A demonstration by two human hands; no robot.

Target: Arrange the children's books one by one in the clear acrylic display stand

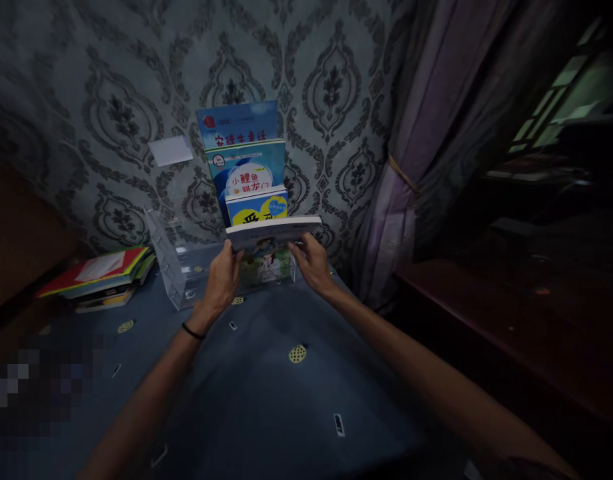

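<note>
Both my hands grip one book (269, 241) by its two sides, its cover tilted and its white page edge at the top. My left hand (225, 275), with a black band at the wrist, is closed on its left side. On the right side, my right hand (312, 261) is closed with the thumb on the cover. Behind it, books stand in steps in a clear acrylic rack (169, 257): a blue-and-yellow book (259, 208), a teal book (246, 170) and a tall blue book (236, 123). The held book hides the lower parts of these books.
A pile of books and folders (106, 273) lies left of the rack. A blue patterned cloth (266, 400) covers the table. Patterned wallpaper (331, 80) rises behind, with a tied curtain (391, 193) at the right and a dark red wooden surface (486, 333) beyond.
</note>
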